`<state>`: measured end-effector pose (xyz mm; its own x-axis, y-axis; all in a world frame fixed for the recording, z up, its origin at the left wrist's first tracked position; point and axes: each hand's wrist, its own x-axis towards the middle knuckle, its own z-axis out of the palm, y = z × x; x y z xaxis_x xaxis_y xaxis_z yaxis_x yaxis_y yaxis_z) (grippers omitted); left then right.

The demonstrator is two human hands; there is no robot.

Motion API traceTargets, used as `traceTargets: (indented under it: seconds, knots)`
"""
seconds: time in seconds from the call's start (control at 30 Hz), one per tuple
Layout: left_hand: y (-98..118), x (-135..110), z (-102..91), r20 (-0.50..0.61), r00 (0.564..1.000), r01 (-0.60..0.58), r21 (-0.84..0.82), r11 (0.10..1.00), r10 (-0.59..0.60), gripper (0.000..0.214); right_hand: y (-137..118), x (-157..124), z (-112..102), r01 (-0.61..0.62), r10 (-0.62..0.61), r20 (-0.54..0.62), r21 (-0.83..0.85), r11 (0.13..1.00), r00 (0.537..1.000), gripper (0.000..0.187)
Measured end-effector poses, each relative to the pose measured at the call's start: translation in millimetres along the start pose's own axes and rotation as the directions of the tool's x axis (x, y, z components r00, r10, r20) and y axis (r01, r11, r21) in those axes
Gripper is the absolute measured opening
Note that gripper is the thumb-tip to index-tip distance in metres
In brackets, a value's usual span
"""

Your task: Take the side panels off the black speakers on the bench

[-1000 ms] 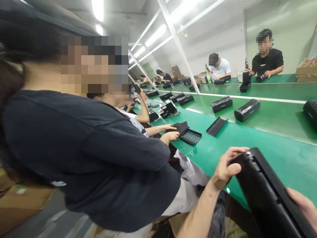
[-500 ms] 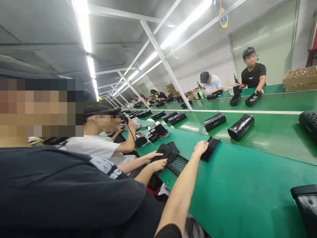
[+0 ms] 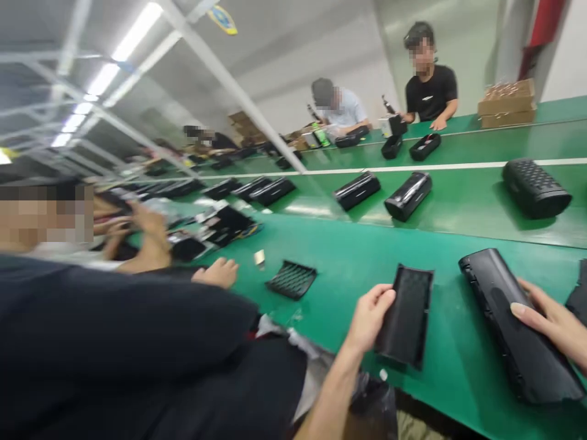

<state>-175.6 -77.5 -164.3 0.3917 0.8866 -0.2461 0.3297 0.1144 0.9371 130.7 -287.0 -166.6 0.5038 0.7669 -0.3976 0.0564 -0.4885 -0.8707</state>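
While in left fingers, black panel, long axis near-to-far.

A pale wall stands behind the green worktop, lights (bright white) overhead.

Green tabletop, grille panel and pale block lying on it, tiny white piece at its near edge, glossy green strip beyond (white line along it), black casings spread across

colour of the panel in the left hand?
The panel is black, best seen in the head view.
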Motion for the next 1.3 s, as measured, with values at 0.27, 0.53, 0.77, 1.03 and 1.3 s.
traceTargets:
  seconds: [0.27, 0.53, 0.77, 1.03, 1.3]
  knots:
    - [10.9, -55.8, 35.5, 0.109, 0.991, 0.107, -0.358, 0.928, -0.072, 0.059, -7.0, 22.5, -33.8, 0.224, -0.317, -0.122, -0.478, 0.849, 0.941, 0.102]
    - [25.6, -66.3, 46.6, 0.304, 0.949, 0.201, -0.377, 0.904, -0.084, 0.059, -48.6, -39.7, 12.1, 0.136, -0.138, 0.156, 0.02, 0.99, 0.978, 0.076]
    - [20.0, -77.2, 56.2, 0.339, 0.939, 0.208, -0.404, 0.891, -0.065, 0.06, -52.2, -37.1, 27.7, 0.072, -0.068, 0.302, -0.002, 0.997, 0.951, 0.084]
    - [29.6, -97.9, 65.0, 0.264, 0.963, 0.038, -0.336, 0.941, 0.055, 0.058, -56.3, -37.3, 32.2, 0.128, -0.077, 0.27, -0.176, 0.976, 0.96, 0.063]
    - [20.4, -106.5, 70.2, 0.268, 0.959, 0.004, -0.327, 0.945, 0.088, 0.055, -56.3, -40.2, 35.6, 0.197, -0.122, 0.259, -0.289, 0.937, 0.958, 0.046]
